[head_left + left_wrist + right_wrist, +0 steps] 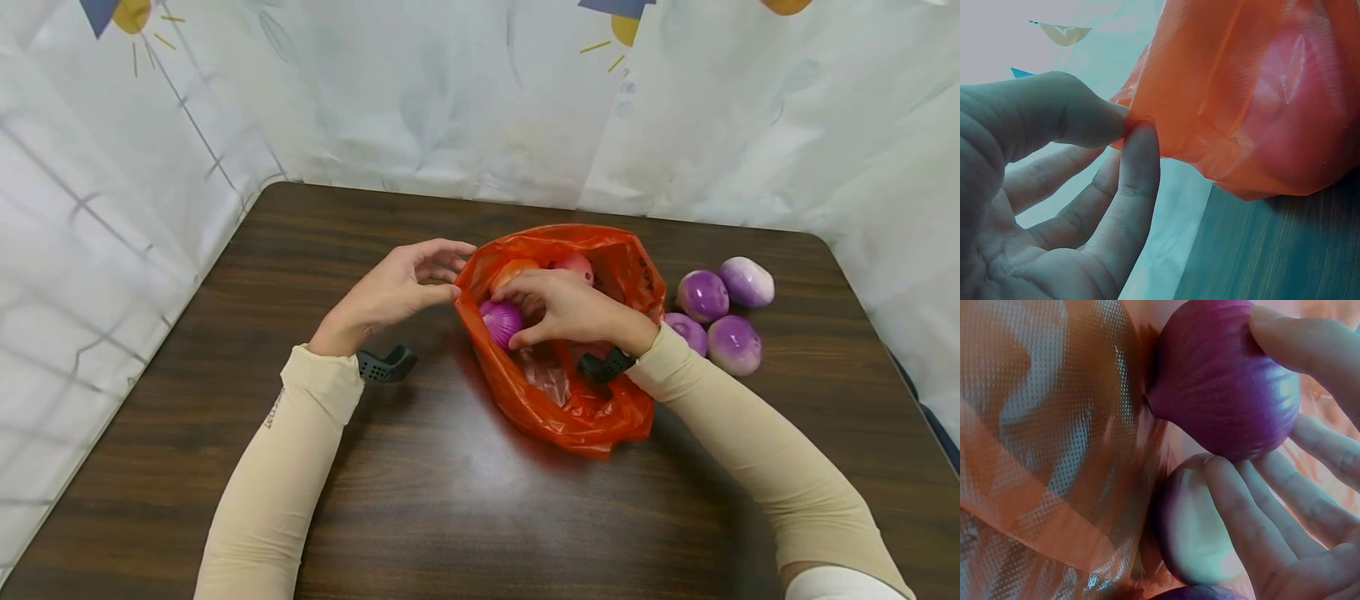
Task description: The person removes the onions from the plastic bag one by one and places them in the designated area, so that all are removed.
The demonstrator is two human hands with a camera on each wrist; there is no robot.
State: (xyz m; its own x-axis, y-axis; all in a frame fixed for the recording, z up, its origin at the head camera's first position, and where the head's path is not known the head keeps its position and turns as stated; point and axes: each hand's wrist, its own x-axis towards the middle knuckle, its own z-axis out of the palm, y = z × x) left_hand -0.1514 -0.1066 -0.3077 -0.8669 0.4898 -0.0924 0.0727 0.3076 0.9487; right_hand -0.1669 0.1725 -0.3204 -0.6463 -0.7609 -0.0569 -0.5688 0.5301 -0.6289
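Observation:
A red plastic bag (525,421) stands with its mouth wide on the brown table. My left hand (393,287) pinches the bag's left rim between thumb and forefinger; the other fingers are loosely bent. Inside the bag, my right hand (570,308) holds a purple onion (501,322), its thumb on one side and fingers on the other. In the right wrist view, a white-and-purple onion (1197,519) lies beside the held one, touching my fingers. Two round things, one orange-looking (513,271) and one pinkish (576,267), show farther back in the bag.
Several purple-and-white onions (735,344) lie grouped on the table just right of the bag, one partly behind the right sleeve. A patterned white curtain (450,100) hangs along the table's back and left edges. Each wrist wears a black mount (386,365).

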